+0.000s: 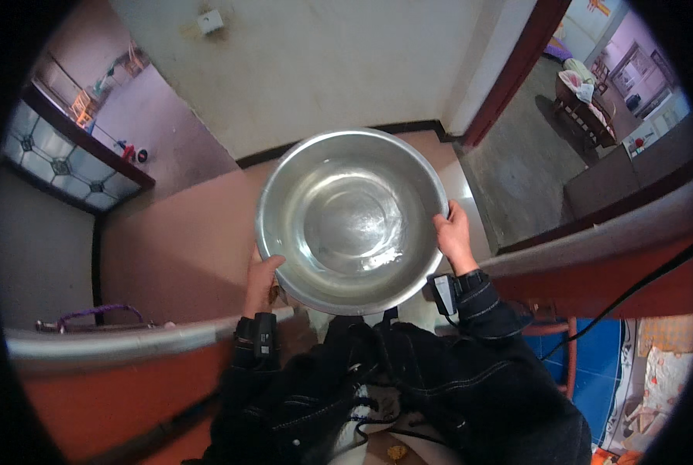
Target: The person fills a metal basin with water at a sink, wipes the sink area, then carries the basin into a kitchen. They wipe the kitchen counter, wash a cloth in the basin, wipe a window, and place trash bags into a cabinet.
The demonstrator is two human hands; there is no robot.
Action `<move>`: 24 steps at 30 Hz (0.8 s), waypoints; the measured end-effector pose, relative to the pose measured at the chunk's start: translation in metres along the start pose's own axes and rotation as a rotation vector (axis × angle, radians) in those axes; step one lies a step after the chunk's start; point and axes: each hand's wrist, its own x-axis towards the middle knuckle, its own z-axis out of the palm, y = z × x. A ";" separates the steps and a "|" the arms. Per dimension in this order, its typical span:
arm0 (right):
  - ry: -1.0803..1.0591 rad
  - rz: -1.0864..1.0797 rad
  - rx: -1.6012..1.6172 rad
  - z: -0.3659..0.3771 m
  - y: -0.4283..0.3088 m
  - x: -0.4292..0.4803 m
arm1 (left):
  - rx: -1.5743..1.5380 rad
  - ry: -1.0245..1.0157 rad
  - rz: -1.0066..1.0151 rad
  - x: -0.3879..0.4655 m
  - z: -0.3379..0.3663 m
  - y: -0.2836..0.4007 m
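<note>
A large round stainless steel basin (349, 218) is held up in front of my body, above the tiled floor. Bright reflections on its bottom look like a layer of clear water, its depth hard to judge. My left hand (262, 278) grips the lower left rim, thumb over the edge and fingers hidden beneath. On the right side, my right hand (456, 235) clasps the rim with its thumb inside. Both wrists carry strapped devices: a black one (263, 335) on the left and a grey-and-black one (443, 294) on the right.
A pale wall (335, 64) stands ahead. A doorway with a patterned glass door (61, 165) is at left; a red-brown door frame (506, 75) is at right. Beyond it stands a wooden chair (585, 110) with cloths. Orange-red panels (131, 401) flank me, with a black cable (631, 296) at right.
</note>
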 end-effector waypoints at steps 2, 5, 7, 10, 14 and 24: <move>0.022 0.008 0.088 0.012 -0.010 0.026 | 0.015 -0.001 0.038 0.038 0.002 0.015; 0.019 0.058 0.195 0.036 -0.025 0.073 | 0.139 -0.019 0.117 0.099 -0.006 0.037; 0.021 0.025 0.107 0.054 -0.036 0.112 | 0.179 0.026 0.114 0.136 -0.007 0.057; -0.016 -0.036 0.201 0.082 -0.046 0.169 | 0.133 0.070 0.134 0.176 -0.002 0.083; -0.077 -0.175 0.275 0.128 -0.068 0.247 | -0.017 0.140 0.056 0.228 -0.003 0.134; -0.195 -0.217 0.222 0.251 -0.159 0.377 | -0.085 0.160 0.118 0.357 -0.080 0.219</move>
